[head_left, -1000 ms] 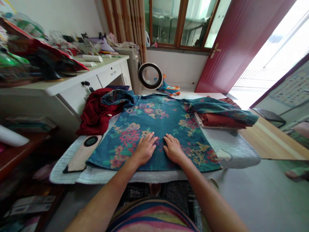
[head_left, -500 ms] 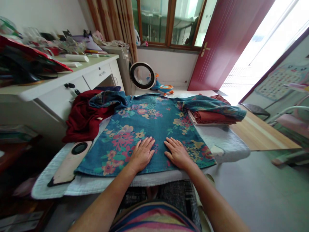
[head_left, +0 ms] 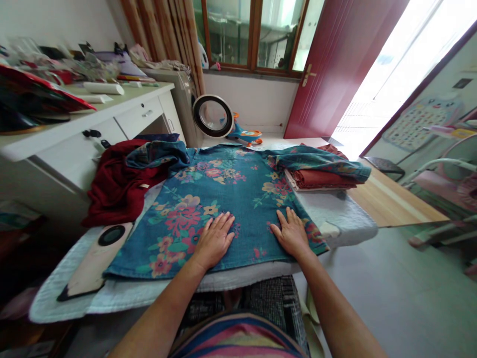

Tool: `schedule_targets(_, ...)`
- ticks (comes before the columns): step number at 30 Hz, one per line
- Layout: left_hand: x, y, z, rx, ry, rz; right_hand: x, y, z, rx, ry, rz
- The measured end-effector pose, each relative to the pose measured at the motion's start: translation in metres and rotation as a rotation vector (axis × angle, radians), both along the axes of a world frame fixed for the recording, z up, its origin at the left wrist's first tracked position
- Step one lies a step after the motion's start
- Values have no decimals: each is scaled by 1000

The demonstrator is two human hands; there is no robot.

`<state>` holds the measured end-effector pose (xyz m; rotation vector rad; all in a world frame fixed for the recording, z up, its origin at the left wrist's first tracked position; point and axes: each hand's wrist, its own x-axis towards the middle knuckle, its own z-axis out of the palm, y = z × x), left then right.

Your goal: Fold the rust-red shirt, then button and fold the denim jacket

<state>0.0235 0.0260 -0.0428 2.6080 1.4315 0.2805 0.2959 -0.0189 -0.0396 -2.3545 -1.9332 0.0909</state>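
Note:
A blue denim shirt with a floral print [head_left: 231,199] lies spread over a padded ironing board [head_left: 55,293], its hem toward me. My left hand [head_left: 215,239] rests flat on the lower middle of the cloth, fingers stretched out. Flat on the lower right part is my right hand [head_left: 292,232], its fingers somewhat spread. Neither hand grips anything. One sleeve is bunched over a dark red garment [head_left: 119,184] at the left; the other stretches across folded rust-red cloth [head_left: 322,179] at the right.
A white desk [head_left: 108,132] with clutter on top stands at the left. Behind the board are an open round washer door [head_left: 213,116] and a blue and orange ride-on toy [head_left: 244,133]. A wooden surface [head_left: 400,199] and a pink chair [head_left: 439,184] are at the right.
My right hand has slid to the right across the shirt, widening the gap between my hands. My left hand stays at about the same place on the cloth. The view has shifted slightly.

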Motion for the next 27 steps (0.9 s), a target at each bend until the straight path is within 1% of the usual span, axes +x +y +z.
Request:
schedule_targets(2, 0, 0, -1, 7, 1, -3, -3, 4, 4, -8, 3, -49)
schedule_targets(4, -1, 1, -4, 18, -1, -7, -12, 12, 11, -8, 22, -19)
schedule_targets(5, -1, 1, -6, 25, -4, -8, -17, 17, 14, 1, 37, 24)
schedule_targets(7, -2, 2, -9, 40, -10, -11, -31, 28, 17, 34, 74, 153)
schedule_targets(9, -2, 2, -11, 52, -13, -13, -42, 39, 16, 40, 109, 269)
schedule_targets(11, -2, 2, -11, 56, -12, -10, -49, 47, 12, 10, 123, 316)
schedule_targets(13, -2, 1, -9, 53, -7, -5, -48, 53, 7, -14, 113, 288)
schedule_targets(16, -3, 0, -7, 42, 2, -2, -38, 55, 1, -11, 82, 196)
schedule_targets(21, -4, 0, -7, 47, -11, -1, -19, 51, -2, -25, 50, 64)
schedule_targets(27, -3, -1, -9, 33, -2, 4, -13, 43, -3, -4, 42, -101)
